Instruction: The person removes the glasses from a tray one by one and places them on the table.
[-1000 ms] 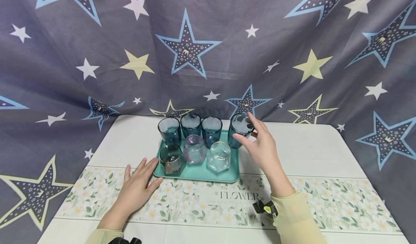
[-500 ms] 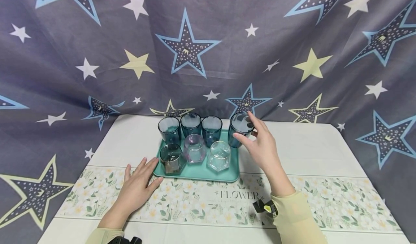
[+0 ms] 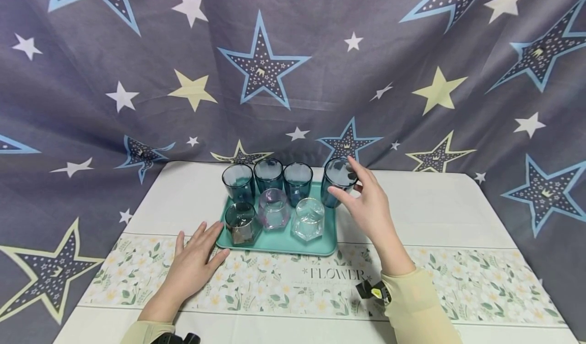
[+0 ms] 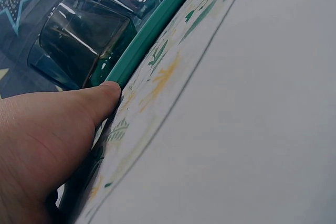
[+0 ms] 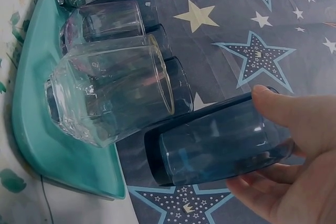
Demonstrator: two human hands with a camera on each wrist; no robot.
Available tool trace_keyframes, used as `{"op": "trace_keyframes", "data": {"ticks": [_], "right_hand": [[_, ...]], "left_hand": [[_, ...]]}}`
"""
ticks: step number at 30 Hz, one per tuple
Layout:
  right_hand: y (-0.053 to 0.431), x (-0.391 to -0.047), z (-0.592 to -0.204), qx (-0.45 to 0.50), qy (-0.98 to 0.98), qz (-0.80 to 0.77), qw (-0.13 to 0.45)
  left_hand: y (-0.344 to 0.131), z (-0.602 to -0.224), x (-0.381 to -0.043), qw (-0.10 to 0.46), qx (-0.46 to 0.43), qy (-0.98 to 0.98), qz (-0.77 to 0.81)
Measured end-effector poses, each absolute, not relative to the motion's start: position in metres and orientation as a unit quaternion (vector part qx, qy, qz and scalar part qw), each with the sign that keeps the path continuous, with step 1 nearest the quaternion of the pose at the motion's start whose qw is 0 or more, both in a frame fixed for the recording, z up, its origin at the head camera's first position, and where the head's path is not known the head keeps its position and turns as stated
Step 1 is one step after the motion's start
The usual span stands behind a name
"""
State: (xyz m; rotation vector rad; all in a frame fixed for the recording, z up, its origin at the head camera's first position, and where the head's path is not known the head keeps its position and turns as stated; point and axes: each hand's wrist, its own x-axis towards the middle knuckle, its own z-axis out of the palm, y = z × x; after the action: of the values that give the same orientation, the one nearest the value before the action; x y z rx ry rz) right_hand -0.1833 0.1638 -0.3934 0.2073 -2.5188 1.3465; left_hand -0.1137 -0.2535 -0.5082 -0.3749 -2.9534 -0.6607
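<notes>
My right hand (image 3: 370,209) grips a tall blue glass tumbler (image 3: 338,181) near its rim, thumb on one side and fingers on the other. The tumbler is at the back right corner of a teal tray (image 3: 274,246); whether its base touches the tray I cannot tell. My left hand (image 3: 194,262) lies at the tray's front left corner, fingers extended, with the thumb (image 4: 107,95) against the rim in the left wrist view. A smoky grey glass (image 3: 241,224) stands nearest to it. Beside that are a pinkish glass (image 3: 273,210) and a clear faceted glass (image 5: 110,90).
Along the tray's back stand three more blue tumblers, the left one (image 3: 238,183), the middle one (image 3: 268,175) and the right one (image 3: 298,183). A white tablecloth (image 3: 439,211) with a floral band covers the table. Behind hangs a grey curtain (image 3: 311,23) with stars.
</notes>
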Motion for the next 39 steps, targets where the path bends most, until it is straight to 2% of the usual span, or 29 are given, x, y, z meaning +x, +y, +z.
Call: {"op": "trace_keyframes", "data": {"ticks": [18,39], "right_hand": [[0.166,-0.185,-0.396,0.060,-0.850,0.510,0.112],[0.189,-0.194,-0.404,0.022,-0.872,0.467,0.142]], "left_hand": [[-0.255,-0.508,-0.114,0.031,-0.114,-0.969,-0.218],[-0.256,-0.509,-0.114,0.031,-0.113,-0.968,-0.220]]}}
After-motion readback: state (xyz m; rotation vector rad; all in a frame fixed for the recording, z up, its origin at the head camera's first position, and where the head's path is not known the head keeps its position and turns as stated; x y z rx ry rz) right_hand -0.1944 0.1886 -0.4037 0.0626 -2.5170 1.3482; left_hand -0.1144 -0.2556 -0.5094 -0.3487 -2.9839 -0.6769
